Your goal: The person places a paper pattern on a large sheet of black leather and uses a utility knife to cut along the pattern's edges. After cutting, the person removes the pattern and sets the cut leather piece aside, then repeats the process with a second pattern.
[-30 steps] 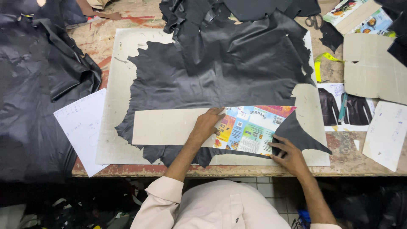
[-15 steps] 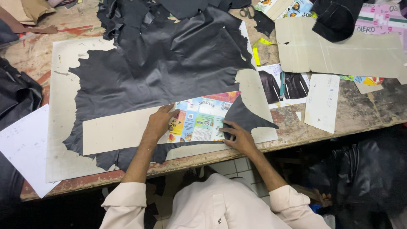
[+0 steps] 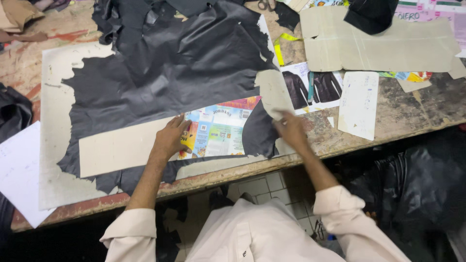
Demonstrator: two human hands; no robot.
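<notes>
A large black leather hide lies spread over a pale cardboard sheet on the worn workbench. A long cardboard pattern strip, with a colourful printed end, rests across the hide's near part. My left hand presses flat on the strip where the plain card meets the print. My right hand rests, blurred, on the table edge just right of the hide's pointed corner, its fingers apart and holding nothing.
Photos of black jackets and a white paper slip lie to the right. A big cardboard piece with a black cap sits at the back right. Scissors lie at the back. White paper overhangs the left edge.
The view has shifted right. My right hand has come off the hide's corner and moved right onto the table edge. My left hand stays pressed on the strip.
</notes>
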